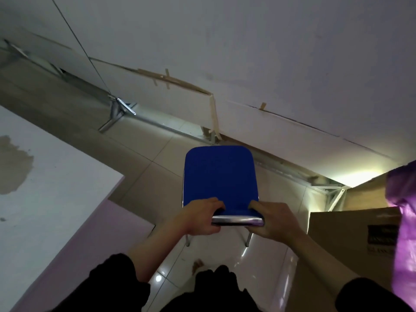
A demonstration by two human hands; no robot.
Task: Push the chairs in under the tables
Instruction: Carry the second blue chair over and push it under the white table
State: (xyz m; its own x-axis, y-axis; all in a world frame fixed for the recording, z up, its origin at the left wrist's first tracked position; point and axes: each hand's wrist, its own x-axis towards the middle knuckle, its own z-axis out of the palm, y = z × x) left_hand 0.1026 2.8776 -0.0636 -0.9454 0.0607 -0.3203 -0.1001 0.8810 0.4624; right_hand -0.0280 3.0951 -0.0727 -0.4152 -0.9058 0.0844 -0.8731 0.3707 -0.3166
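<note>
**Q:** Where does the chair (219,179) lie in relation to the hands?

**A:** Directly ahead of the person, and beyond both hands. The blue seat extends away from the fingers toward the long white table (258,75) that crosses the upper part of the view. The chrome back rail (237,220) is the nearest part of the chair, and it runs crosswise between the two hands.

**Q:** What are the fingers doing?

**A:** The left hand (200,218) is closed around the left end of the rail, its fingers curled over onto the seat side. The right hand (273,219) is closed around the right end in the same way. Neither hand is nearer than the other; the grip is symmetrical.

**Q:** Is the chair under the table yet?

**A:** Judged from this view, not fully. The far edge of the seat meets the table's near edge, while almost all of the seat lies in the open over the tiled floor (157,170). Two chrome legs (248,239) stand on the floor below the rail.

**Q:** Which relation governs the push?

**A:** The seat's long axis points from the rail toward the table edge, which runs obliquely across the view. An even forward push from both hands would probably send the seat beneath it.

**Q:** Any obstacles alongside?

**A:** A cardboard box (351,235) stands near on the right, and a second white table (49,172) lies to the left.
</note>
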